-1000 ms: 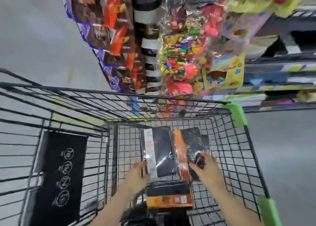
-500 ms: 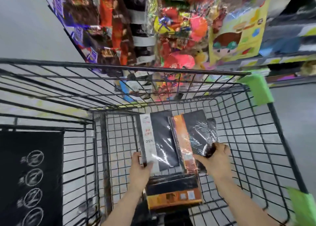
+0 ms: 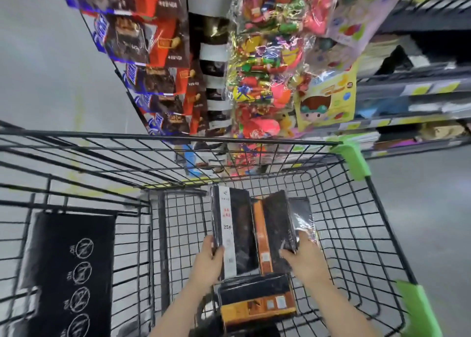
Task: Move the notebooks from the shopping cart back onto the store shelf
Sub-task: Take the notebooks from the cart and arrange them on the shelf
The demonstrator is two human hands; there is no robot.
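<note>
Inside the black wire shopping cart (image 3: 351,234), my left hand (image 3: 207,262) grips the lower left edge of a black notebook with a white strip (image 3: 233,231). My right hand (image 3: 303,259) grips the lower right edge of a black notebook with an orange strip (image 3: 274,232), both raised above the cart floor. Another black and orange notebook (image 3: 256,301) lies below them near my wrists. A plastic-wrapped dark notebook (image 3: 303,215) sits behind the right one. The store shelf (image 3: 413,89) with stationery stands at the upper right.
A hanging rack of chocolate bags (image 3: 153,64) and candy bags (image 3: 265,76) stands just beyond the cart's front rim. Green corner guards (image 3: 354,158) mark the cart's right side. The folded child seat panel (image 3: 66,273) is at the left. Grey floor surrounds the cart.
Both hands have closed on the two notebooks and lifted them higher and more upright. The view has shifted, bringing the cart's front rim lower.
</note>
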